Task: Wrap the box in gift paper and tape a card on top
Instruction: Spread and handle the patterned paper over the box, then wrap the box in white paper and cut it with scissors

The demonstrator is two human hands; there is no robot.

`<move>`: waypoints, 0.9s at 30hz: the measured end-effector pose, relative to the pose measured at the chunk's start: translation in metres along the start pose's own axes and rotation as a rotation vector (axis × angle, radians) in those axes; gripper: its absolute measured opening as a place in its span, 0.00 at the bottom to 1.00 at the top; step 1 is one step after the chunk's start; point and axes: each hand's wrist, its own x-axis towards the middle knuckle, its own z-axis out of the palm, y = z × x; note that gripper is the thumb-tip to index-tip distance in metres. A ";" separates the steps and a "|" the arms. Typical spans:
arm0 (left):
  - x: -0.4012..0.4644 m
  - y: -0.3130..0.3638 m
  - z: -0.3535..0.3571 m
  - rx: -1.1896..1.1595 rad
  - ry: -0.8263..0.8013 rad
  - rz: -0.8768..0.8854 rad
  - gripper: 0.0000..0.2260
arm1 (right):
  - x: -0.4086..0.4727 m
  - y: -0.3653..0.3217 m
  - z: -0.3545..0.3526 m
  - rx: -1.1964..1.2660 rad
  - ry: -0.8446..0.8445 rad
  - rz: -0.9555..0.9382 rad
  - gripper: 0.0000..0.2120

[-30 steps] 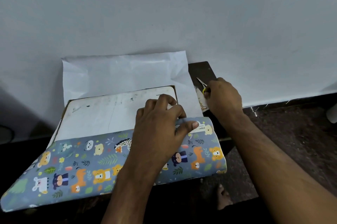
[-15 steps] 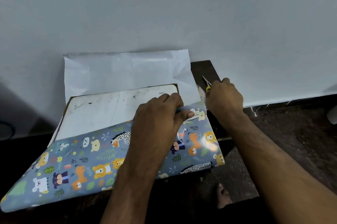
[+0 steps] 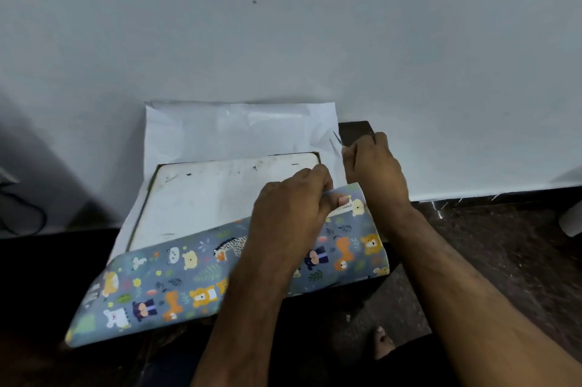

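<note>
**Folding the near flap of gift paper over the box**

We are facing a pale wall point(image 3: 283, 24) that is filling the upper half of the view, with a dark speckled floor point(image 3: 504, 260) showing at the right and below.

We are working on the gift paper point(image 3: 195, 279), which is lying spread under the box: its blue printed side with bears and other animals is curling up over the near edge, while its plain white underside point(image 3: 239, 131) is standing up against the wall behind. The box point(image 3: 220, 194) is lying flat between those two parts of the sheet, in the middle of the view, its scuffed white top facing up and a dark rim showing along its left and far edges. The printed flap is covering the near strip of the top, slanting from the lower left up to the right corner.

Our left hand point(image 3: 289, 216) is resting on the box's right part and pinching the upper right edge of the printed flap between thumb and fingers, close by a small white label point(image 3: 345, 207) on the paper.

Our right hand point(image 3: 373, 166) is clenched just beyond the box's far right corner, gripping a small thin tool point(image 3: 337, 138) whose grey pointed tip is sticking up and to the left; we cannot tell what it is. A bare toe point(image 3: 382, 341) is showing on the floor below.
</note>
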 end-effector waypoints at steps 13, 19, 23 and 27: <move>-0.072 -0.003 -0.016 -0.092 0.008 -0.002 0.13 | -0.070 0.006 -0.010 -0.171 -0.317 0.100 0.09; -0.098 -0.010 -0.023 -0.126 0.072 -0.069 0.17 | -0.078 -0.002 -0.026 -0.093 -0.285 0.060 0.08; -0.111 -0.030 -0.032 -0.266 0.219 -0.209 0.14 | -0.079 -0.012 -0.039 0.187 -0.276 -0.113 0.04; -0.115 -0.068 -0.039 -0.173 0.411 -0.369 0.08 | -0.082 -0.020 -0.043 0.376 -0.357 -0.038 0.13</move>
